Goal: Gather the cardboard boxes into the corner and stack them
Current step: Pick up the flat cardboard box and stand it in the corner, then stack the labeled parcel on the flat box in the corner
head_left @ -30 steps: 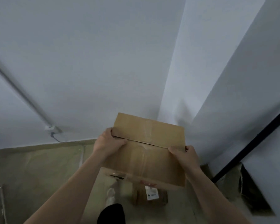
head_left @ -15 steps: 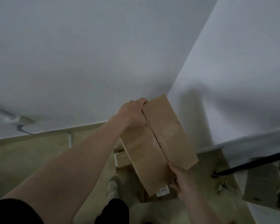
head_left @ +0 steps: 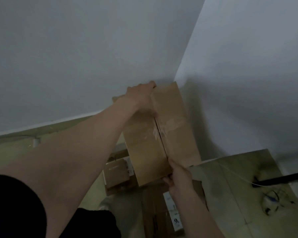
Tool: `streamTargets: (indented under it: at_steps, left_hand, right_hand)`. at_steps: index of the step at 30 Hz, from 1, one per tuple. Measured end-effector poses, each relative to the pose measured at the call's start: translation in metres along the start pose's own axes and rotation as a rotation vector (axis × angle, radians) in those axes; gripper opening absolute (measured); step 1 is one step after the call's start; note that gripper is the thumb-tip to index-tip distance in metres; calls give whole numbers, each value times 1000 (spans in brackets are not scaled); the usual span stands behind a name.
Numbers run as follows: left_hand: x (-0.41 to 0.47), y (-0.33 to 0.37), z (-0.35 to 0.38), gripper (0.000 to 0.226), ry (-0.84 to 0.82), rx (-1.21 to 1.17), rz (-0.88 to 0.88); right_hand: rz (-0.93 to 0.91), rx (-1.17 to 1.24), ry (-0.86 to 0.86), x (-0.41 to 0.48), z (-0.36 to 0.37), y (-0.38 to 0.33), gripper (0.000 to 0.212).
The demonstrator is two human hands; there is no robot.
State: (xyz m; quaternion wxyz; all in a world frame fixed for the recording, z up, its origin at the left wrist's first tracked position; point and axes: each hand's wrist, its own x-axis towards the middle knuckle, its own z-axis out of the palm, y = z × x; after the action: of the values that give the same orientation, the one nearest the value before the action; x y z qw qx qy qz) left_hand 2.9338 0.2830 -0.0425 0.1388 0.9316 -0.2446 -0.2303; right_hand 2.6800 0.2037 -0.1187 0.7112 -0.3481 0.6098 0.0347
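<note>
I hold a brown cardboard box (head_left: pixel 162 134) with a taped top seam, its long side running toward the corner of two white walls. My left hand (head_left: pixel 139 96) grips its far end near the wall. My right hand (head_left: pixel 176 174) grips its near end. Below it lie other cardboard boxes: a small one (head_left: pixel 116 172) to the left, and one with a white label (head_left: pixel 175 219) under my right forearm. Whether the held box touches those beneath is hidden.
White walls meet in a corner (head_left: pixel 184 62) just behind the held box. The floor (head_left: pixel 239 182) is pale tile. A black cable and some debris (head_left: pixel 272 200) lie on the floor at right. My leg in dark clothing (head_left: pixel 93 224) is at the bottom.
The box has turned lengthwise toward the corner and moved closer to the walls. My view has shifted right and down, showing more floor and the boxes below.
</note>
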Motion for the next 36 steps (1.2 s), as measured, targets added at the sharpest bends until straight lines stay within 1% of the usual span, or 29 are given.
streamTargets:
  at_steps: [6,9,12,15,16,18,20,21,22,24,25,26,28,30,31,33,34,36]
  left_hand:
    - [67,-18,76,119,58,91,-20]
    - [91,-29,115,122,32,112,-42]
    - [108,-39,156,122,-14,79,-92]
    - [116,-53,198,134,-31,-5,-118]
    - [120,-59,213,133,-36,-43,-120]
    - [119,-67,231,121,-39,-106,-124]
    - [114,-75,242,114,8,-126,-122]
    - [106,-76,244,117,47,-112,-172]
    - [99,-80,248,125,89,-104,-270]
    - [76,-83,254,139,146,-145,-544]
    - [63,-85,258,141,140,-203,-648]
    - [52,-86,264,138,121,-318,-711]
    - [36,-83,275,123,100,-691,-806]
    - [29,-78,279,103,161,-994,-885]
    - [28,-76,280,88,206,-1102,-912]
    - [31,-74,276,49,290,-1264,-883]
    - [30,-70,272,37,304,-1325,-842]
    - [33,-66,266,31,274,-1373,-741]
  right_hand:
    - [8,70,66,84,29,18,50]
    - [20,102,73,117,27,28,48]
    - [30,123,79,145,19,37,41]
    - [30,120,105,162,7,40,30]
    - [38,122,98,170,4,41,29]
    - [50,123,69,174,0,35,29]
    - [44,123,48,178,-3,28,28]
    - [46,126,43,176,-4,24,27]
    - [55,135,36,175,-3,21,27]
    - [71,141,22,172,-1,18,24]
    - [78,142,20,170,-1,17,21]
    - [80,148,11,168,-1,16,18]
    - [83,176,-12,163,1,12,15]
    - [89,210,-31,163,2,9,13]
    - [95,225,-42,163,2,7,10]
    - [89,267,-77,166,5,5,12]
    - [83,283,-96,169,6,5,14]
    - [57,259,-144,170,13,4,15]
